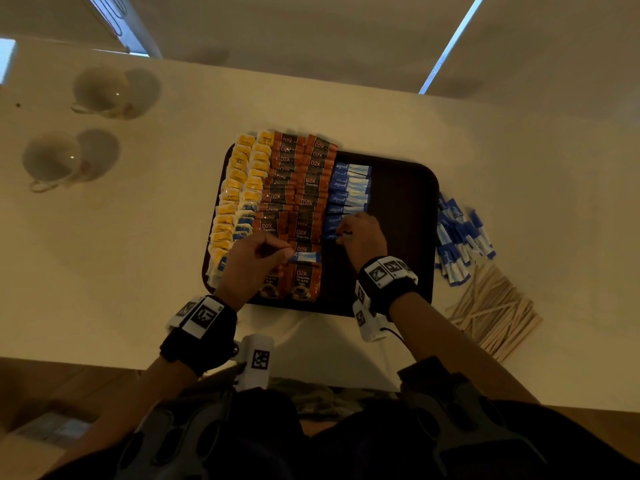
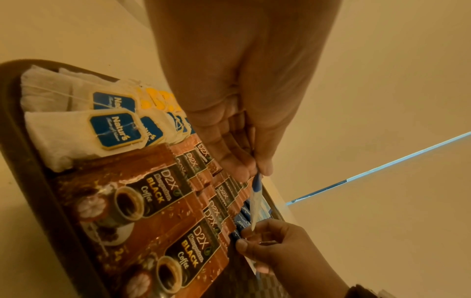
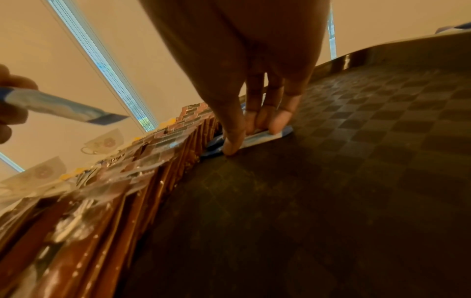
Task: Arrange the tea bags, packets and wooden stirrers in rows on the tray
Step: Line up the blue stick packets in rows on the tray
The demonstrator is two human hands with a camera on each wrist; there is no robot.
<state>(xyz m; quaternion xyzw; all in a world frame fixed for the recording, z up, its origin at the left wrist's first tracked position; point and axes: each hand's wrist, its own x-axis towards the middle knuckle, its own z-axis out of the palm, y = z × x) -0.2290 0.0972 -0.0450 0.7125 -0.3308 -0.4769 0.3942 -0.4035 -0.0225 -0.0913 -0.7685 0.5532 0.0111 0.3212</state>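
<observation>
A dark tray (image 1: 401, 209) holds rows of tea bags (image 1: 235, 188), brown coffee packets (image 1: 301, 188) and blue sweetener packets (image 1: 348, 188). My left hand (image 1: 289, 254) hovers over the near coffee packets and pinches one blue sweetener packet (image 2: 256, 199) by its end between thumb and fingers. My right hand (image 1: 341, 235) is at the near end of the blue row. Its thumb and fingertips (image 3: 230, 147) pinch another blue packet (image 3: 262, 137) lying flat on the tray floor. The tray's right part is bare.
A loose pile of blue packets (image 1: 460, 237) lies on the white table right of the tray, with a heap of wooden stirrers (image 1: 495, 313) nearer me. Two upturned cups (image 1: 100, 93) (image 1: 55, 161) stand at the far left.
</observation>
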